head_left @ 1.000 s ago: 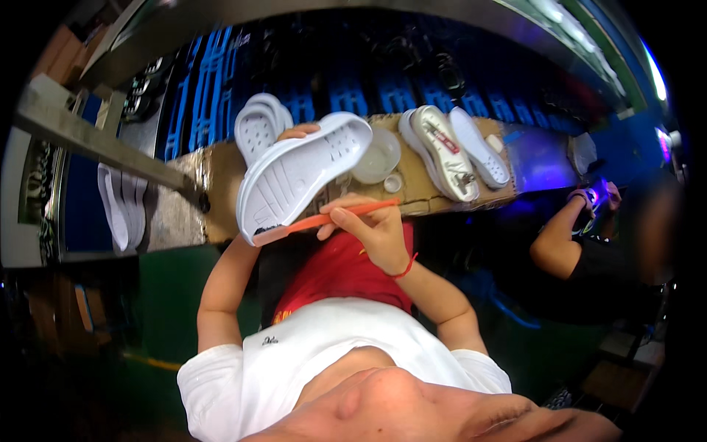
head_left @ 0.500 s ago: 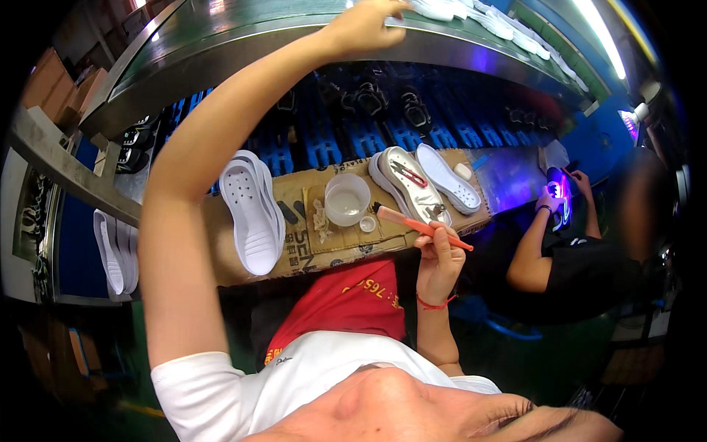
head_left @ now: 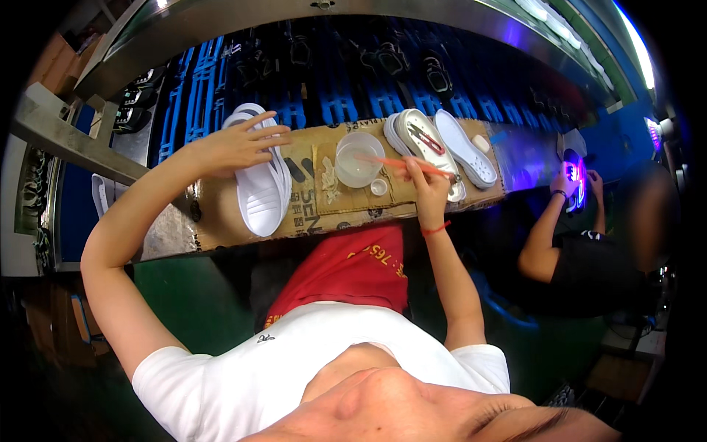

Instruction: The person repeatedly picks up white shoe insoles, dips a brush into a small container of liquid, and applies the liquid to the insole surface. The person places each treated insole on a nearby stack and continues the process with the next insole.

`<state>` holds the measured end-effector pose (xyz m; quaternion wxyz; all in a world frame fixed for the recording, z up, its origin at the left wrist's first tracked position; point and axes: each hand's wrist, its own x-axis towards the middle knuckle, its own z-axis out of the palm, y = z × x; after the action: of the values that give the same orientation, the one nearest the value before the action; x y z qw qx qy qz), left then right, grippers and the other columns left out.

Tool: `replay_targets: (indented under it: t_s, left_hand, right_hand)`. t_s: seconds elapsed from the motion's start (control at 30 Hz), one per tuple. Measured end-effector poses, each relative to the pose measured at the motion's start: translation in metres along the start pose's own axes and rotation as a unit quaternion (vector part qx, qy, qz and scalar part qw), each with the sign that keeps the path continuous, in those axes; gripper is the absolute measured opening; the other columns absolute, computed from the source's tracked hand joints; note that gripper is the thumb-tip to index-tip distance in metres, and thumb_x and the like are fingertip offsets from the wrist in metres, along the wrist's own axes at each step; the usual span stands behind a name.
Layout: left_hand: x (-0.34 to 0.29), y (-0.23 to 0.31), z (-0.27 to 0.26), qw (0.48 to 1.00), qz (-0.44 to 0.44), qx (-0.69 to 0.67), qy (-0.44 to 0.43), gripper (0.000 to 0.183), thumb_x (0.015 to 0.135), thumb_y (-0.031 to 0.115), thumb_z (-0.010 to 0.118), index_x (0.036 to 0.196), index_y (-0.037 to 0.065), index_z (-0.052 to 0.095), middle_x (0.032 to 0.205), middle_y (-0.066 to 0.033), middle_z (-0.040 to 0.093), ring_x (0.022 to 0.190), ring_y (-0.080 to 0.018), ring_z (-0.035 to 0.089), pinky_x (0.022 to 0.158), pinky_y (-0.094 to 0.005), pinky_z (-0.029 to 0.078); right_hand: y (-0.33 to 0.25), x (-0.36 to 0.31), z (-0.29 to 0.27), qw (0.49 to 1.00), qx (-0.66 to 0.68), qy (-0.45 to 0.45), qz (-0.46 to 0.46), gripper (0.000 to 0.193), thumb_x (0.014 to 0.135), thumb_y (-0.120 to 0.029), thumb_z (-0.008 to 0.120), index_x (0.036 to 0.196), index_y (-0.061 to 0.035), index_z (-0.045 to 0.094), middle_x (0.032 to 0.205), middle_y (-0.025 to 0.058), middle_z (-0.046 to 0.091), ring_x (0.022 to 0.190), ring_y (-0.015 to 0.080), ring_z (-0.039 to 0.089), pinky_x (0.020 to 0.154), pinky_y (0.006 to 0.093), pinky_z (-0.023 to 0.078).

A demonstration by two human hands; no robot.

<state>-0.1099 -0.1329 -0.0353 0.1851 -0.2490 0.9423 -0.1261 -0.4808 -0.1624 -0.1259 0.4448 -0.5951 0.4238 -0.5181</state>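
My left hand [head_left: 237,149] reaches over the upper end of a stack of white shoe soles [head_left: 263,206], its fingers spread. Whether the fingertips press on the top sole I cannot tell. In my right hand [head_left: 430,193] is an orange-handled brush [head_left: 390,160], held between thumb and fingers. The brush's head dips into a clear plastic tub [head_left: 341,163] of cloudy or clear liquid. Beside the tub lie a small white cap [head_left: 378,187] and crumpled whitish scraps [head_left: 328,178]. More white soles [head_left: 465,153] rest right of the tub, one bearing red-handled snips [head_left: 428,141].
Cardboard [head_left: 305,228] covers the bench under these things. Behind it runs a blue slatted conveyor [head_left: 335,107] carrying black shoes [head_left: 436,74]. Above, a metal-edged shelf [head_left: 412,16] juts out. At right, a co-worker's hands [head_left: 565,183] hold a sole under violet light.
My left hand has come down from the upper shelf to the stacked soles, fingers now spread. My right hand has moved up, bringing the brush into the tub.
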Motion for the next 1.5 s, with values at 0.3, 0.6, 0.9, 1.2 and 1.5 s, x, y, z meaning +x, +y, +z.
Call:
replay_targets:
  t_s: [0.3,0.6,0.9,1.2,1.5]
  left_hand:
    - [-0.042,0.044,-0.051,0.780,-0.395,-0.445,0.194,0.071,0.054,0.018,0.086,0.114,0.002,0.050,0.111,-0.0146,0.060,0.106,-0.0274,0.058,0.093,-0.0368,0.044]
    - [-0.036,0.129,0.025,0.232,-0.302,-0.870,0.313,0.070,0.074,0.010,0.067,0.135,-0.006,0.036,0.122,-0.0195,0.056,0.099,-0.0273,0.063,0.086,-0.0381,0.052]
    - [0.021,0.167,0.035,0.017,-0.126,-0.953,0.274,0.063,0.095,0.037,0.028,0.141,-0.007,0.030,0.132,-0.0280,0.047,0.102,-0.0353,0.061,0.088,-0.0441,0.052]
    - [0.022,0.167,0.028,-0.036,-0.104,-0.979,0.171,0.065,0.087,0.036,0.030,0.131,-0.010,0.040,0.113,-0.0282,0.055,0.090,-0.0409,0.061,0.080,-0.0501,0.054]
    - [0.038,0.168,0.028,-0.050,-0.043,-0.979,0.195,0.064,0.088,0.038,0.029,0.132,-0.008,0.040,0.114,-0.0264,0.055,0.088,-0.0401,0.061,0.078,-0.0468,0.055]
  right_hand:
    - [0.006,0.048,0.014,0.987,-0.138,-0.085,-0.005,0.024,0.091,-0.018,0.061,0.092,0.0031,0.071,0.072,0.0047,0.070,0.067,0.0067,0.060,0.061,0.0221,0.044]
    - [0.010,0.054,0.007,0.979,-0.161,-0.118,0.044,0.023,0.088,-0.018,0.061,0.090,0.0028,0.071,0.071,0.0059,0.070,0.066,0.0073,0.060,0.060,0.0213,0.045]
    - [-0.005,0.056,-0.005,0.905,0.236,-0.208,0.288,0.022,0.090,-0.013,0.056,0.099,0.0048,0.066,0.076,0.0060,0.068,0.059,0.0076,0.054,0.053,0.0187,0.037]
    - [-0.084,0.058,0.057,0.900,-0.136,-0.363,-0.200,0.016,0.082,-0.019,0.071,0.091,-0.0064,0.074,0.081,0.0041,0.067,0.076,0.0157,0.058,0.071,0.0251,0.045]
    - [-0.090,0.110,0.036,0.816,-0.279,-0.372,-0.344,0.016,0.080,-0.025,0.072,0.092,-0.0157,0.076,0.092,0.0048,0.063,0.090,0.0192,0.058,0.079,0.0332,0.047]
